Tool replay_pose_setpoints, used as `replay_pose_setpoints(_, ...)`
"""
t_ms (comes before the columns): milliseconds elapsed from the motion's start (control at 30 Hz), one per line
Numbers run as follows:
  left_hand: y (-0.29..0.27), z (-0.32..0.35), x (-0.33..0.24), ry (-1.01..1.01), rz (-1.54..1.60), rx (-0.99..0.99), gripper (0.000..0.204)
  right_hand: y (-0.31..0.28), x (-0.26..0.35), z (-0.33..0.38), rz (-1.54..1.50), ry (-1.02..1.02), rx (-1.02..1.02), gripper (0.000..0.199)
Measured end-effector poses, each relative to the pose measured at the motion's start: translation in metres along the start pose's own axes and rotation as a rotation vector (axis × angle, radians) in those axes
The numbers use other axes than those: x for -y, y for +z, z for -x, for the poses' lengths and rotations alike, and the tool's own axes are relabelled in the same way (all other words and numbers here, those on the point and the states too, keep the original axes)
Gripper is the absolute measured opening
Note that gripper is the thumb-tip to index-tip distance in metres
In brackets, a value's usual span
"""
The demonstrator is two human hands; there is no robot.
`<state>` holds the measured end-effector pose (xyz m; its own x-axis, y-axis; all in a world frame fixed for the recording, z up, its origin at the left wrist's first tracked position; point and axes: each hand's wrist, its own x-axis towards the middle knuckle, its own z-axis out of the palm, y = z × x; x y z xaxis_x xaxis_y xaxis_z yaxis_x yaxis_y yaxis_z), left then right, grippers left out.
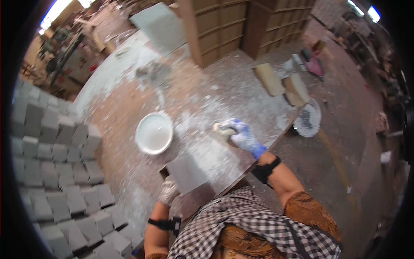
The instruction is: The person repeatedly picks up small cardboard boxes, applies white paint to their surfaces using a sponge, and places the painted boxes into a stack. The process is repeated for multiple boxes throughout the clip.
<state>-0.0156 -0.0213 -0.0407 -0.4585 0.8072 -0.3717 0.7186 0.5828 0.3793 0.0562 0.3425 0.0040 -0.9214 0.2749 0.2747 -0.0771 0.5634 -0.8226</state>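
Observation:
My left hand (169, 192), in a whitish glove, grips the left edge of a square block (186, 173) with a smooth grey face, close to my checkered apron. Part of its fingers is hidden by the block. Farther right, over the powdery tabletop, my right hand (243, 136) wears a blue-and-white glove. Its fingers are closed on a pale, soft-looking lump (223, 129), perhaps a sponge or a wad of cloth; blur hides which. A round white bowl (141, 144) of milky liquid stands on the table to the left of that hand.
Rows of grey blocks (64, 175) are stacked along the left. Wooden slatted frames (220, 26) rise at the table's far side. Two tan slabs (269, 80) lie near the right edge, beside a white bucket (317, 113). White powder (207, 149) covers much of the table.

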Motion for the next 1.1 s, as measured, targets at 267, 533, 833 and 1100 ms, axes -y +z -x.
replay_pose_setpoints(267,0.009,0.022,0.004,-0.152,-0.087,0.051,0.041,-0.041,-0.071,-0.061,-0.852,0.660,-0.009,0.048)
replay_pose_setpoints(533,0.032,0.035,0.017,-0.141,0.005,-0.071,0.037,-0.071,-0.114,-0.082,-0.183,0.517,0.021,0.045)
replay_pose_setpoints(833,-0.008,0.025,-0.011,-0.183,0.039,0.020,0.033,-0.165,-0.152,-0.118,0.884,0.456,-0.200,0.049)
replay_pose_setpoints(1100,0.007,0.030,-0.009,-0.187,0.025,-0.033,0.029,-0.160,-0.180,-0.136,0.635,0.571,-0.297,0.071)
